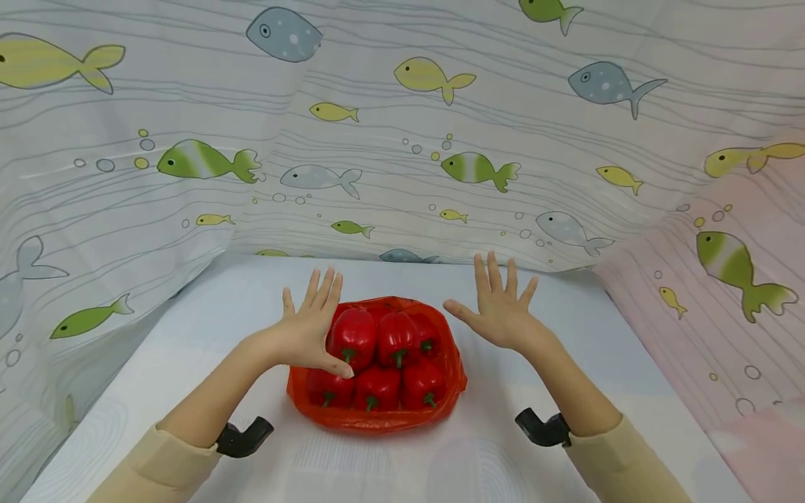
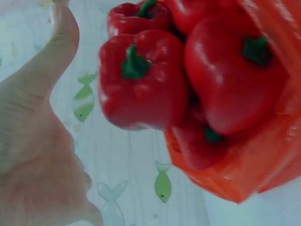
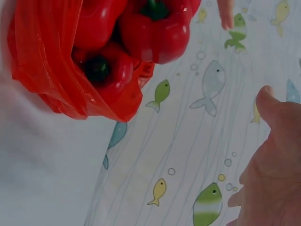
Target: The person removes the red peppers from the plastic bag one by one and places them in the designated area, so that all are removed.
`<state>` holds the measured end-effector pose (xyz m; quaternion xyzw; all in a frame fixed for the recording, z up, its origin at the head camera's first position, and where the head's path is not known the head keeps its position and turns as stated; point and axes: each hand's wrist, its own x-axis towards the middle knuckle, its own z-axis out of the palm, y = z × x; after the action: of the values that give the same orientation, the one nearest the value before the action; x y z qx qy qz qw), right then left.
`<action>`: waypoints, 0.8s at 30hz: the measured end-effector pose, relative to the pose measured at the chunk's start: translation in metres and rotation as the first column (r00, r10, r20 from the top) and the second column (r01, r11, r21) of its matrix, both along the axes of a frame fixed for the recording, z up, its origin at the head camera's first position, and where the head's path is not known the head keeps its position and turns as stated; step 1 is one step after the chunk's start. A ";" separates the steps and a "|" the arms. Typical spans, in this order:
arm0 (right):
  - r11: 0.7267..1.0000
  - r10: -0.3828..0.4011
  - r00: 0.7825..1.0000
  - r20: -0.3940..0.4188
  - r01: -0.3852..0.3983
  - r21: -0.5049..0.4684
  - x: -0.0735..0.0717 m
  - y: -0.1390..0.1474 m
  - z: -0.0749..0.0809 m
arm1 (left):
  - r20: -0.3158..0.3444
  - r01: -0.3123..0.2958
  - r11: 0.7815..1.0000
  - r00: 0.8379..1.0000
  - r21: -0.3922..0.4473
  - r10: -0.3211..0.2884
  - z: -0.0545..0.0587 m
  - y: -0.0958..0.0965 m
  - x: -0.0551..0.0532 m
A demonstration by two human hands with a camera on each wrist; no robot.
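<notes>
Several red bell peppers [image 1: 377,386] with green stems sit in an orange-red plastic bag [image 1: 377,421] whose mouth is rolled wide around them. My left hand [image 1: 309,334] is spread at the bag's left side, its fingers straight and its thumb in front of the peppers in the head view; whether it touches them I cannot tell. Off to the bag's right, my right hand [image 1: 501,311] is raised with fingers splayed, holding nothing. In the left wrist view the left palm [image 2: 37,155] appears beside the peppers, with a gap between.
The bag stands on a white table [image 1: 522,475]. A fish-patterned curtain [image 1: 390,140] hangs behind and along both sides. Black curved wrist mounts [image 1: 245,437] are strapped on both forearms, below beige sleeves.
</notes>
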<state>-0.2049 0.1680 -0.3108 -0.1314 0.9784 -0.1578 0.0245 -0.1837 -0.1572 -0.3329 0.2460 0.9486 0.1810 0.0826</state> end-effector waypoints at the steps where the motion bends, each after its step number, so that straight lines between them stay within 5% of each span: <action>1: 1.000 0.003 1.000 -0.002 -0.003 -0.004 0.001 0.000 -0.001 | 0.000 0.011 1.000 1.000 0.023 -0.011 -0.003 -0.003 0.001; 7: 1.000 0.009 1.000 -0.014 -0.009 -0.003 0.004 -0.003 -0.004 | -0.009 0.053 0.988 0.999 0.145 -0.052 -0.032 -0.019 0.009; 24: 0.999 0.048 0.999 0.005 -0.048 -0.012 0.009 -0.008 -0.010 | 0.018 0.016 0.947 1.000 0.322 -0.023 -0.099 -0.048 0.029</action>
<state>-0.1957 0.1602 -0.3203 -0.1547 0.9739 -0.1634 0.0302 -0.1551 -0.2056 -0.4321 0.2636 0.9030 0.3351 0.0535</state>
